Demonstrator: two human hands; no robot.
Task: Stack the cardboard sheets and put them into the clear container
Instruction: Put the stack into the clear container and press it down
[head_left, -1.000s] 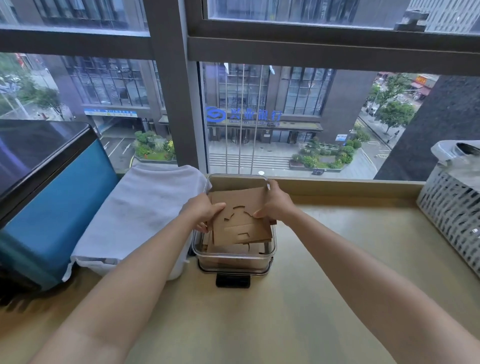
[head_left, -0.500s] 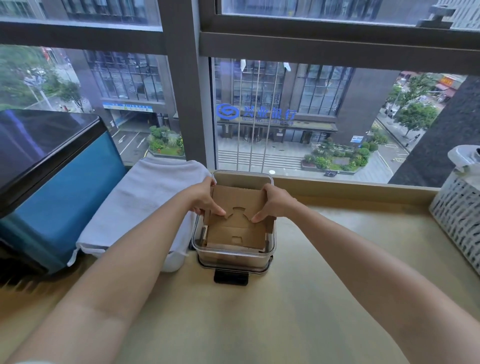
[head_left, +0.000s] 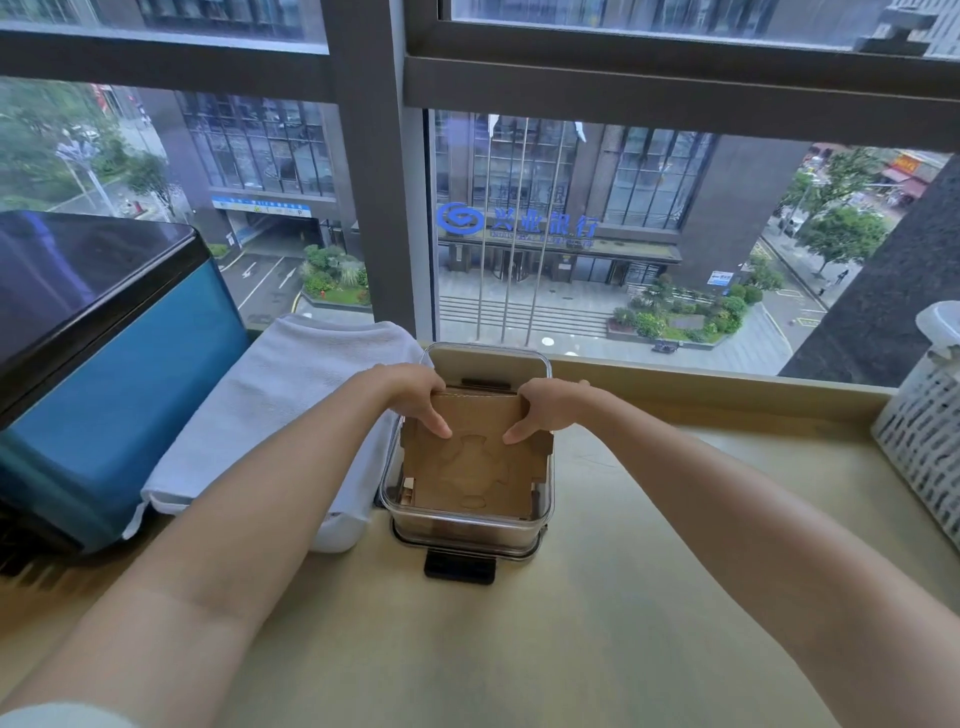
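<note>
A stack of brown cardboard sheets (head_left: 470, 462) with cut-out shapes sits tilted inside the clear container (head_left: 467, 535), its far edge raised near the rim and its near edge lower inside. My left hand (head_left: 413, 397) grips the stack's far left corner, fingers on top. My right hand (head_left: 543, 410) grips the far right corner the same way. The container stands on the pale wooden sill by the window, with a black latch (head_left: 460, 569) at its near side.
A white folded towel (head_left: 291, 410) over a white box lies just left of the container. A blue box with a dark lid (head_left: 104, 358) stands at far left. A white perforated basket (head_left: 924, 441) stands at the right edge. The window glass is directly behind.
The stack has gone from above the container's rim down into it, and both hands have followed it lower. The camera has tilted slightly.
</note>
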